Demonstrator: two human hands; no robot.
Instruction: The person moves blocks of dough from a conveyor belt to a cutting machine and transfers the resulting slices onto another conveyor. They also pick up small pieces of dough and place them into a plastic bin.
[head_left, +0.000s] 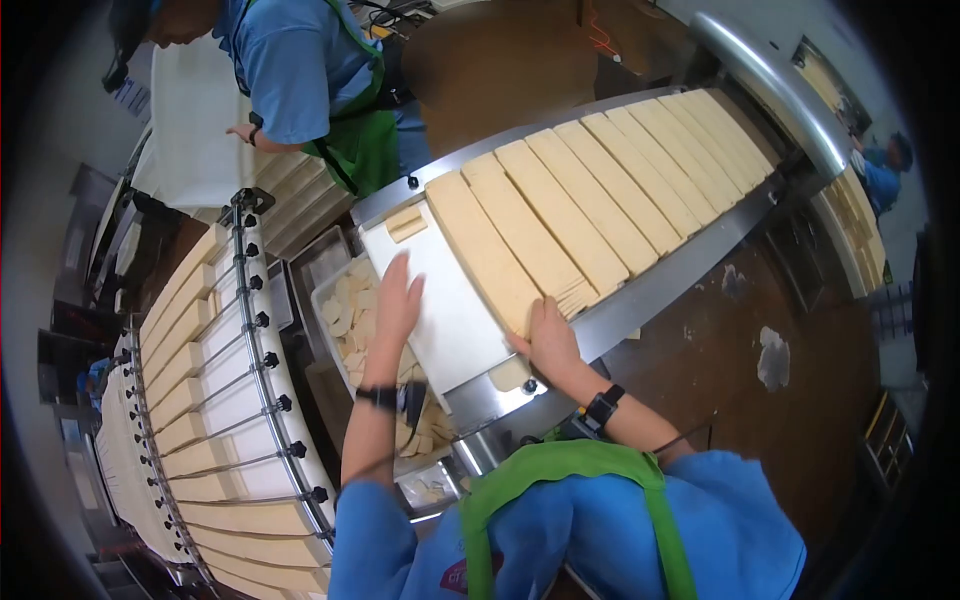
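Note:
A row of long pale-yellow slabs (570, 200) lies crosswise on a metal conveyor. My right hand (550, 342) is closed around the near end of the leftmost slab (480, 250), thumb on one side and fingers on the other. Thin comb-like lines show on the neighbouring slab's end beside my fingertips. At the left edge of a white board (450, 310), my left hand (398, 297) has its fingers stretched out and holds nothing I can see. A short pale offcut (405, 224) sits at the board's far end, another piece (510, 376) at its near end.
Below the board's left side is a bin of pale scraps (350, 310). Further left, a second line carries slabs (190, 350) under a metal rail with black knobs (268, 358). A co-worker in a green apron (355, 135) stands across. A metal roller (775, 95) spans the conveyor's far end.

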